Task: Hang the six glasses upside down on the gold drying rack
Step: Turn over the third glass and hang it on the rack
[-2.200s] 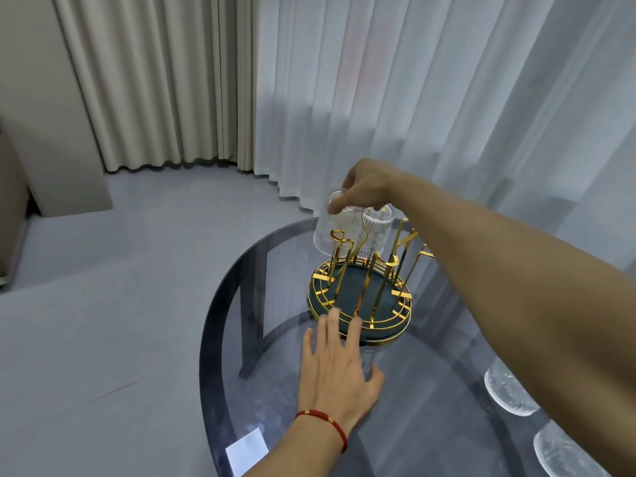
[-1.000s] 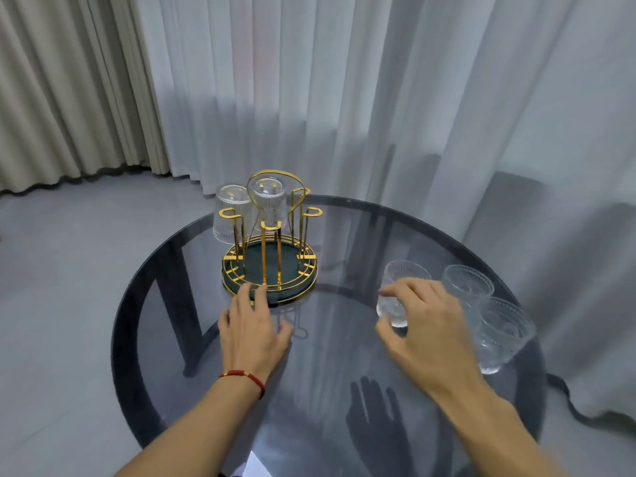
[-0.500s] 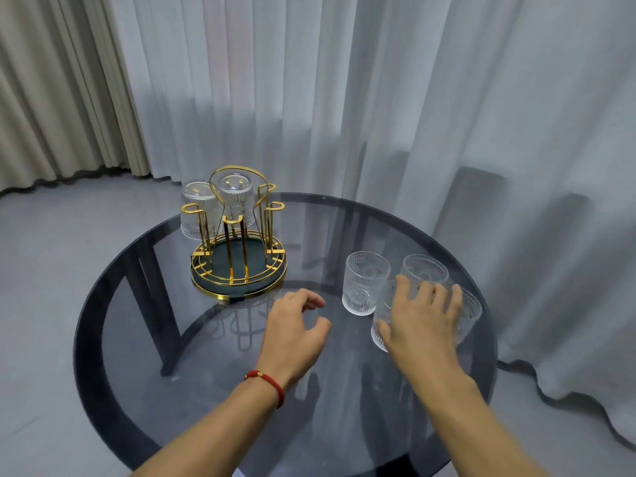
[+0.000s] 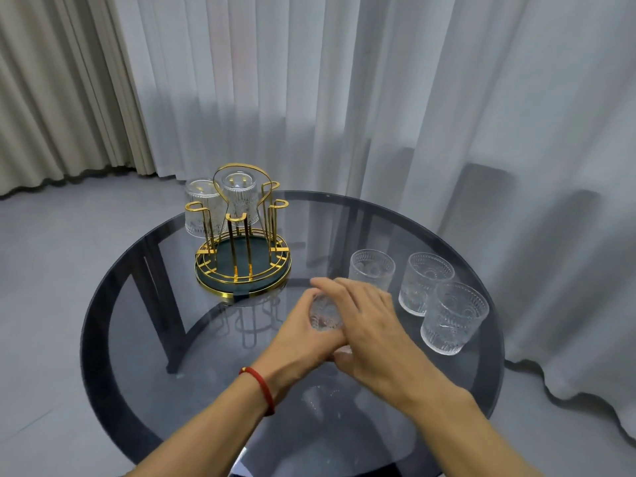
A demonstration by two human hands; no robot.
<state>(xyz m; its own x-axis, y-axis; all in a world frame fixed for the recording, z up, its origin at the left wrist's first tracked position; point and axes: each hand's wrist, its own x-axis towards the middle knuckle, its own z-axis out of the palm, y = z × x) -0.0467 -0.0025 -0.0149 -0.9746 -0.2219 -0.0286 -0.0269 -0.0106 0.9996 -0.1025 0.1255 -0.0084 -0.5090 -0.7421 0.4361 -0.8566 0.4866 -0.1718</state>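
Note:
The gold drying rack [image 4: 242, 266] with a dark green base stands on the far left of the round glass table [image 4: 144, 339]. Two glasses hang upside down on its far pegs, one at the left [image 4: 199, 208] and one in the middle [image 4: 241, 197]. Three patterned glasses stand upright at the right: one [image 4: 372, 268], a second [image 4: 426, 282] and a third [image 4: 454, 316]. A fourth glass [image 4: 325, 313] is held between my hands above the table's middle. My left hand [image 4: 303, 335] cups it from the left and my right hand [image 4: 371, 325] covers it from the right, hiding most of it.
White sheer curtains hang close behind the table and beige drapes at the far left. The table's dark legs show through the smoked glass top. Grey floor lies around it. A small white object shows under the table's near edge.
The view has swung right from the rack. My left hand left the rack's base, my right hand picked up the nearest upright glass, and both hands have met around it.

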